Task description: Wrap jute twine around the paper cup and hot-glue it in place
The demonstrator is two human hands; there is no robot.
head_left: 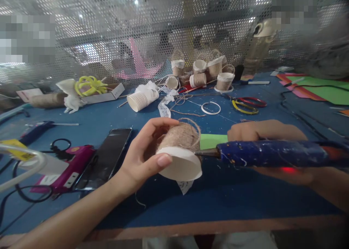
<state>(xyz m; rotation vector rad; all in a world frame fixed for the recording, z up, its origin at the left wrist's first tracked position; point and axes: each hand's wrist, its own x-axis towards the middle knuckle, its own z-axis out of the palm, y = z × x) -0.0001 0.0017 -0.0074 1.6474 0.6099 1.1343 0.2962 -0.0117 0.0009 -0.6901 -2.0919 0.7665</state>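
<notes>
My left hand (147, 151) is wrapped round a paper cup (181, 165) covered in brown twine, its white open mouth tilted toward me. A twine loop (198, 132) arches off the cup's side, and a bit of white lace (185, 187) hangs below the rim. In my right hand (268, 131) is a blue hot glue gun (272, 153) with a red light glowing underneath. Its metal nozzle meets the cup near the rim, at the edge of the twine. Behind them a piece of green paper (214, 141) lies on the table.
A phone (109, 154) and a magenta power strip (72, 165) lie at left. Further back are stacked paper cups (137, 100), scissors (245, 105), a white ring (211, 108) and several twine-wrapped baskets (225, 81). Coloured sheets (324, 87) and cables lie at right; a perforated screen (152, 27) stands behind.
</notes>
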